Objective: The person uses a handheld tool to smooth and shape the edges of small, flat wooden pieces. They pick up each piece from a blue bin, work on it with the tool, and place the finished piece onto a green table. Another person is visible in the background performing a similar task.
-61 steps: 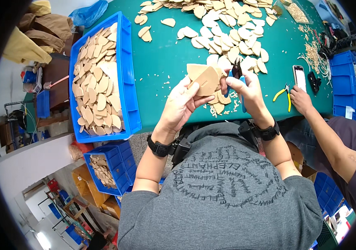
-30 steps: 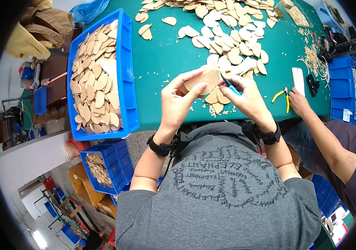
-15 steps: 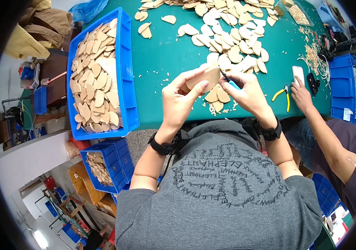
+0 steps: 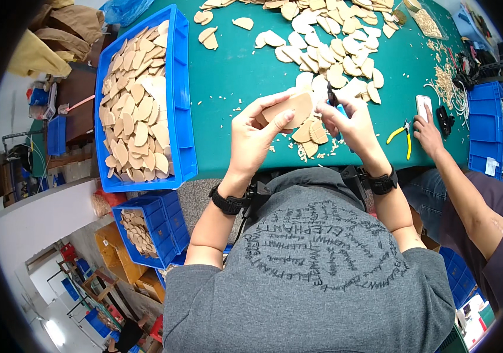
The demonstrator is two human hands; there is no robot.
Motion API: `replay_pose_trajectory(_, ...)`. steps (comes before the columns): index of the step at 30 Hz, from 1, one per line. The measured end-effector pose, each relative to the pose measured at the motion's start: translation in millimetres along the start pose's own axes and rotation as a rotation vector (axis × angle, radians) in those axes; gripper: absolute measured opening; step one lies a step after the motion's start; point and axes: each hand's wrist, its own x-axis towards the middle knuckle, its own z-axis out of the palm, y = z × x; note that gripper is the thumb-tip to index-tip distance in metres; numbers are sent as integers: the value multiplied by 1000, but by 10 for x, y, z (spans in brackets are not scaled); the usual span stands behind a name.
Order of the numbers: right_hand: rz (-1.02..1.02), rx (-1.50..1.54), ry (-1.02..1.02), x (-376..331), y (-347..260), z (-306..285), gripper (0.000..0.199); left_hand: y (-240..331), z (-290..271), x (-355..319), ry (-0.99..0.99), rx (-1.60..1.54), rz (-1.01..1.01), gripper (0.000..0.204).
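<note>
My left hand [image 4: 255,138] grips a flat tan wooden piece [image 4: 291,108] by its lower edge, lifted just above the green table [image 4: 234,76]. My right hand [image 4: 352,125] is closed on a small dark tool with a blue handle [image 4: 332,100], its tip at the piece's right edge. A few trimmed wooden pieces and shavings [image 4: 310,135] lie under my hands. Many more loose pieces [image 4: 334,47] are spread on the table beyond them.
A large blue tray [image 4: 176,112] full of wooden pieces stands at the left. A smaller blue bin [image 4: 151,232] sits below the table edge. Another person's hand [image 4: 428,132] rests at the right by yellow pliers [image 4: 401,135], a phone [image 4: 424,107] and blue crates [image 4: 487,129].
The wooden piece was turned in my hands and now lies flatter, with the tool's tip brought to its right edge. The other person's hand stayed by the pliers.
</note>
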Motion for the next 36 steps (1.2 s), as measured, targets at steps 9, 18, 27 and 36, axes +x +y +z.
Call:
replay_pose_trajectory(9, 91, 664, -223, 224, 11, 413, 18, 46, -255, -126, -54, -346, -209, 37)
replay_pose_trajectory(18, 217, 407, -323, 412, 10, 1007, 26, 90, -886, -445, 44, -172, -143, 31)
replay_pose_trajectory(27, 195, 308, -130, 280, 170, 1051, 24, -44, -3644, -976, 1281, 18, 208, 36)
replay_pose_trajectory(36, 111, 75, 284, -92, 687, 409, 22, -60, -3628, -628, 1306, 1151, -108, 58)
